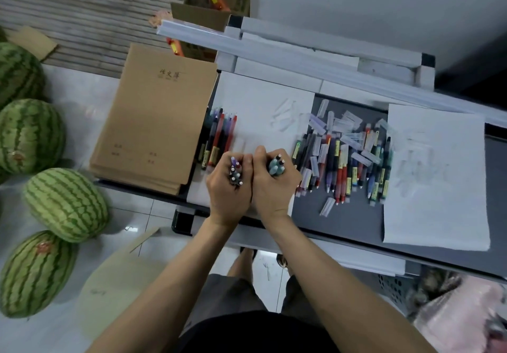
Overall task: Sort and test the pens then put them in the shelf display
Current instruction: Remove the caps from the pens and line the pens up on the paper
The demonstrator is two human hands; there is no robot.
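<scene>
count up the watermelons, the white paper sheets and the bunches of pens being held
watermelons, plainly in view: 4
white paper sheets: 2
bunches of pens, one in the left hand, one in the right hand: 2
total: 8

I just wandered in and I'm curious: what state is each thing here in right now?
Left hand, grips a mixed-colour bundle of pens, upright.
Right hand, grips a smaller bundle of teal pens, upright.
Row of red and dark pens on the white sheet, lying side by side.
Heap of pens and clear plastic caps on the grey shelf, loose, jumbled.
Stack of brown paper notebooks, closed.
Striped green watermelons, whole.
</scene>
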